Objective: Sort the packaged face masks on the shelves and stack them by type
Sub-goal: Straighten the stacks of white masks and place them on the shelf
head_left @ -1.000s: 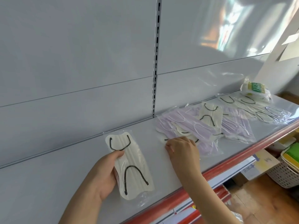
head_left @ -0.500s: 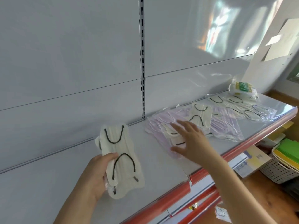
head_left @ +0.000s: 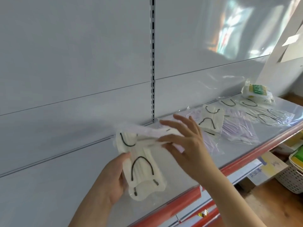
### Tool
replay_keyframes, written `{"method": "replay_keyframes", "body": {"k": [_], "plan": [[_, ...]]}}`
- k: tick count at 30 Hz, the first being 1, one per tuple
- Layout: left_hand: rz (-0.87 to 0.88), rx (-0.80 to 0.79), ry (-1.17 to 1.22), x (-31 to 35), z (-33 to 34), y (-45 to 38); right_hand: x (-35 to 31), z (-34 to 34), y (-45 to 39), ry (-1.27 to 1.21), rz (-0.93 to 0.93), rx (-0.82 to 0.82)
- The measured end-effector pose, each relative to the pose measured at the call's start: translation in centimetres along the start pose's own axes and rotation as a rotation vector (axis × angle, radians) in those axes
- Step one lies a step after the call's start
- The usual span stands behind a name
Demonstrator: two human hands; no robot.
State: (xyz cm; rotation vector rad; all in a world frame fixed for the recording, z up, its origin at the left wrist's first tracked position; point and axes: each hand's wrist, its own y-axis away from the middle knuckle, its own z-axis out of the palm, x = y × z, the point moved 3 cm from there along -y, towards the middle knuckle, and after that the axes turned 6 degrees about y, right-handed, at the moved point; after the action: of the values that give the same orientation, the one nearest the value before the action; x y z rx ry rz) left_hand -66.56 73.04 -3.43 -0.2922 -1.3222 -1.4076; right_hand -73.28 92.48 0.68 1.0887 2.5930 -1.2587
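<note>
Nearest, the left hand [head_left: 113, 181] grips a cream-white packaged face mask with black ear loops [head_left: 144, 171], held above the grey shelf with a red front edge [head_left: 185, 176]; just beyond, the right hand [head_left: 185, 145] pinches a second, blurred clear-wrapped mask packet [head_left: 154, 132] laid across the first one's top; farther right on the shelf lie pale purple wrapped masks [head_left: 237, 130] and another cream mask [head_left: 211, 119]; farthest right, a white bag with green print [head_left: 255, 92].
</note>
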Motion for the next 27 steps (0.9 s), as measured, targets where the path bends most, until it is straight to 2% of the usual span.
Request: {"method": "replay_keyframes", "body": {"k": [2, 5, 9, 10, 12, 14, 17, 19, 21, 23, 26, 27], "plan": [[0.02, -0.105, 0.077, 0.7, 0.6, 0.2, -1.6, 1.3, 1.5, -0.052, -0.028, -0.099], [-0.001, -0.212, 0.016, 1.0, 0.7, 0.7, -1.6, 3.2, 3.6, -0.114, 0.038, -0.208], [0.011, -0.252, -0.144, 0.4, 0.5, 1.1, -2.0, 3.7, 4.4, -0.394, 0.201, -0.491], [0.012, -0.24, -0.166, 0.2, 0.2, 0.9, -2.0, 3.7, 4.4, -0.446, 0.236, -0.51], [0.026, -0.177, -0.183, 0.1, -0.3, 0.7, -1.3, 3.9, 4.0, -0.403, 0.311, -0.425], [0.033, -0.119, -0.175, 0.2, -0.9, 0.7, -0.2, 4.3, 3.4, -0.213, 0.344, -0.351], [0.093, -0.008, -0.12, 0.7, -2.3, 0.9, 1.0, 5.1, 2.8, 0.048, 0.322, -0.408], [0.208, 0.113, -0.031, 1.7, -4.0, 1.1, 1.0, 6.0, 2.8, 0.045, 0.386, -0.439], [0.326, 0.188, 0.067, 3.0, -5.6, 1.5, 0.1, 6.4, 2.8, 0.01, 0.478, -0.317], [0.37, 0.168, 0.123, 3.6, -6.3, 1.7, -1.6, 6.6, 2.2, -0.195, 0.598, -0.161], [0.29, 0.052, 0.116, 2.9, -5.6, 1.6, -3.6, 7.8, 0.8, -0.786, 0.828, -0.224], [0.252, -0.007, 0.089, 2.5, -5.2, 1.5, -3.9, 7.9, 0.2, -0.899, 0.867, -0.243]]}}
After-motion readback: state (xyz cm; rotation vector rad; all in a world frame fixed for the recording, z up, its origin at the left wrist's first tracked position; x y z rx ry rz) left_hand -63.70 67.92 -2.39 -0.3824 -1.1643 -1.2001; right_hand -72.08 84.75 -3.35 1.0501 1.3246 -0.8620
